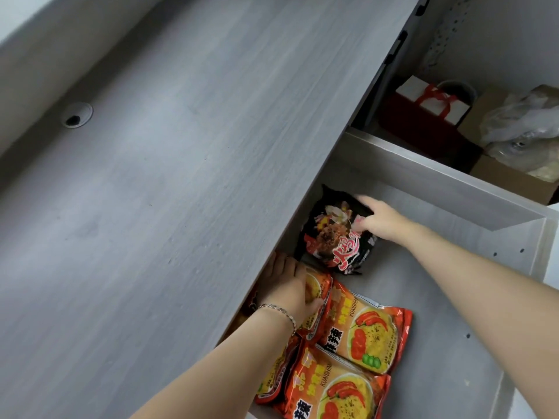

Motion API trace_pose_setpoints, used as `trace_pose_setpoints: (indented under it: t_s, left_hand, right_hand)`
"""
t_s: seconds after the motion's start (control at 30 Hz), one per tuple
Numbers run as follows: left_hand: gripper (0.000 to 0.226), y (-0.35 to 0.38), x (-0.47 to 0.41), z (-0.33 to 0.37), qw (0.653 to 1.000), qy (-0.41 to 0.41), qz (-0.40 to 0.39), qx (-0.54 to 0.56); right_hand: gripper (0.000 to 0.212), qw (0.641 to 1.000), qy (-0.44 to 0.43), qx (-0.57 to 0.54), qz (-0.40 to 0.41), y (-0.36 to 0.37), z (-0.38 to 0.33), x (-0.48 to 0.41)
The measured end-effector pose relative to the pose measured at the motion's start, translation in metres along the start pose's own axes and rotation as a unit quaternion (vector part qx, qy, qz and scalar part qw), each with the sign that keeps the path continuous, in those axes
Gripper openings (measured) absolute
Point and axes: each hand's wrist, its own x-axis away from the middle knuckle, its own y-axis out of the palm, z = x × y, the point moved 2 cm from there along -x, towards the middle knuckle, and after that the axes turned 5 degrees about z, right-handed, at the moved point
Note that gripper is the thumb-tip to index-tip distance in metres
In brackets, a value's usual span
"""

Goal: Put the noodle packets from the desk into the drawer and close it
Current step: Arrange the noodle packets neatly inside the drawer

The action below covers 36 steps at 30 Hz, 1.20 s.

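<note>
The grey drawer (453, 297) stands pulled out below the desk top (181, 176). A black noodle packet (335, 237) lies at its far end, and my right hand (381, 220) grips that packet's top right edge. Several orange noodle packets (369, 331) lie overlapping on the near part of the drawer floor. My left hand (290, 285), with a silver bracelet on the wrist, presses on an orange packet (317, 294) that is partly tucked under the desk edge. No packet shows on the desk top.
A round cable hole (75, 114) sits in the desk top at the left. Beyond the drawer's far wall (438, 176), a red and white gift box (432, 110), a cardboard box (511, 176) and a plastic bag (526, 122) stand on the floor.
</note>
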Motion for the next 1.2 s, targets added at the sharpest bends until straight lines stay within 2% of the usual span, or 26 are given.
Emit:
trace_pose_setpoints:
  t_s: [0.03, 0.1, 0.17, 0.27, 0.4, 0.5, 0.57, 0.67, 0.73, 0.8, 1.0, 1.2]
  left_hand:
    - [0.079, 0.000, 0.000, -0.001, 1.000, -0.001, -0.004, 0.000]
    - [0.079, 0.000, 0.000, -0.001, 1.000, -0.004, -0.010, 0.001]
    - [0.079, -0.002, 0.001, -0.001, 1.000, -0.004, -0.014, -0.001]
    - [0.083, -0.005, 0.001, -0.001, 1.000, -0.005, -0.006, -0.009]
    - [0.093, -0.008, 0.007, 0.000, 0.999, -0.026, 0.015, 0.021]
    - [0.095, -0.006, 0.006, -0.003, 0.998, -0.030, -0.011, 0.048]
    - [0.098, -0.008, 0.002, -0.005, 0.997, -0.029, -0.044, 0.059]
    - [0.094, -0.018, -0.016, 0.002, 0.995, -0.038, -0.039, 0.089]
    - [0.085, -0.029, -0.033, 0.009, 0.991, -0.050, -0.005, 0.125]
    - [0.082, -0.035, -0.046, 0.014, 0.991, -0.051, -0.011, 0.120]
    - [0.089, -0.034, -0.057, 0.022, 0.997, -0.041, -0.054, -0.024]
    - [0.091, -0.040, -0.059, 0.027, 0.991, -0.069, -0.063, -0.100]
  right_hand:
    - [0.062, 0.999, -0.027, 0.012, 0.045, 0.008, -0.004, -0.002]
    - [0.056, 0.991, -0.022, 0.030, 0.127, 0.029, -0.001, -0.002]
    - [0.058, 0.982, 0.037, 0.026, 0.181, 0.051, 0.006, 0.005]
    - [0.062, 0.970, 0.105, -0.067, 0.208, 0.072, 0.011, 0.017]
    - [0.054, 0.982, 0.036, -0.069, 0.175, 0.069, 0.017, 0.019]
    - [0.062, 0.995, -0.019, 0.052, 0.089, 0.059, 0.027, 0.019]
    - [0.070, 0.989, -0.030, 0.140, 0.038, 0.054, 0.030, 0.021]
    - [0.081, 0.983, -0.028, 0.182, 0.022, 0.051, 0.026, 0.030]
    - [0.080, 0.985, -0.014, 0.167, 0.049, 0.049, 0.021, 0.036]
    - [0.078, 0.986, 0.011, 0.142, 0.082, 0.048, 0.022, 0.039]
    - [0.061, 0.986, 0.089, 0.068, 0.121, 0.032, 0.036, 0.036]
    - [0.050, 0.988, 0.106, 0.033, 0.110, 0.033, 0.046, 0.041]
